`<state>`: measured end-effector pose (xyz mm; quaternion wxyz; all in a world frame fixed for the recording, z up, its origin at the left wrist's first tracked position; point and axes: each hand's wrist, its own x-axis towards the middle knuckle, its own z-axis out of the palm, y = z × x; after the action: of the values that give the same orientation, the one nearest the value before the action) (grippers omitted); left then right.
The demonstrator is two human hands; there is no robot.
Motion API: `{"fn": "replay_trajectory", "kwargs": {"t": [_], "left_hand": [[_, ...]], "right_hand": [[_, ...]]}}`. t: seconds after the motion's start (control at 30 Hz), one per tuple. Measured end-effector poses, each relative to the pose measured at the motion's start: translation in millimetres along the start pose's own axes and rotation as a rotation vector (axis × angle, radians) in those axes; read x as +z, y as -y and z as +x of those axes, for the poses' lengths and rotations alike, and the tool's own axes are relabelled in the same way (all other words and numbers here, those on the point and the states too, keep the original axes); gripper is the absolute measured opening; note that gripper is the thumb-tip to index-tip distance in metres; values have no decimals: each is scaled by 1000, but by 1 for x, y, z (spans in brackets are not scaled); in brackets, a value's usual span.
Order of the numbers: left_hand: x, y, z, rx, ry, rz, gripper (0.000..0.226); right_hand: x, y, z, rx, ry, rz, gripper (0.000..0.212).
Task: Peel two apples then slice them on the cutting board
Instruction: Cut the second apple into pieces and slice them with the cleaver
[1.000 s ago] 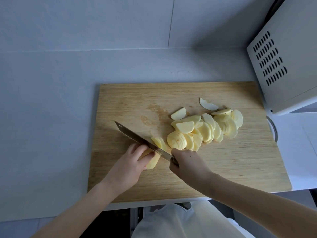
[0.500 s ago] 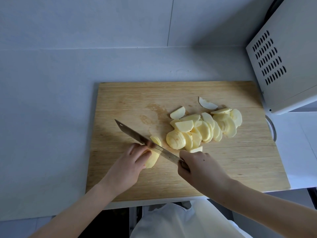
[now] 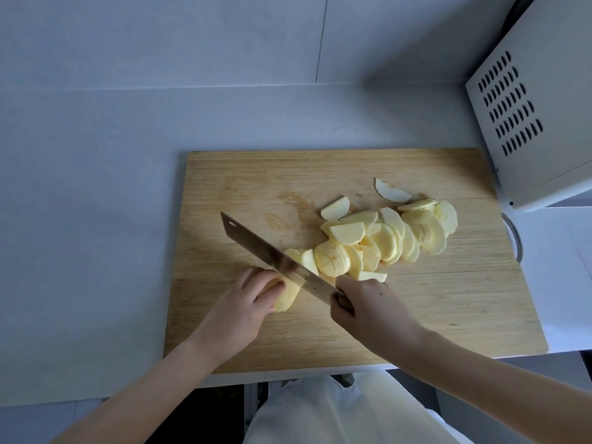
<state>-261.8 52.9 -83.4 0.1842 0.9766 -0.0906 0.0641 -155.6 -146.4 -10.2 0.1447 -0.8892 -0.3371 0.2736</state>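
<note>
1. A view from above looks down on a wooden cutting board (image 3: 448, 309) lying on a pale grey desk (image 3: 96, 219), with the board's near edge close to the desk's front edge
2. The left hand (image 3: 243, 302) rests on the front left part of the board. Its fingers are curled over a peeled apple piece (image 3: 286, 299) and hold it down, and the pale yellow flesh shows just past the fingertips
3. The right hand (image 3: 368, 309) is clamped round the handle of a broad knife (image 3: 272, 254), and the handle is hidden inside the fist
4. The two hands are apart. The blade runs on a slant between them, from the right hand up and to the left, crossing the held apple piece just beside the left fingertips. It cannot be told whether the edge has entered the fruit
5. A couple of fresh slices (image 3: 304, 259) lean against the far side of the blade
6. A pile of apple slices (image 3: 387, 235), overlapping like fallen cards, spreads from the middle of the board toward its right side
7. One thin curved slice (image 3: 390, 191) lies alone just behind the pile
8. A damp stain (image 3: 294, 203) marks the wood to the left of the pile
9. A white appliance (image 3: 544, 107) with rows of vent slots stands at the far right, beside the board's far corner
10. A white garment (image 3: 336, 411) shows at the bottom edge, below the desk
</note>
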Motion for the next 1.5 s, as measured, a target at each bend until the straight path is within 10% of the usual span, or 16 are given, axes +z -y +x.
{"fn": "replay_trajectory", "kwargs": {"t": [1.5], "left_hand": [[5, -1, -7, -54, -59, -46, 42]], "right_hand": [[-3, 4, -7, -18, 11, -45, 41]]}}
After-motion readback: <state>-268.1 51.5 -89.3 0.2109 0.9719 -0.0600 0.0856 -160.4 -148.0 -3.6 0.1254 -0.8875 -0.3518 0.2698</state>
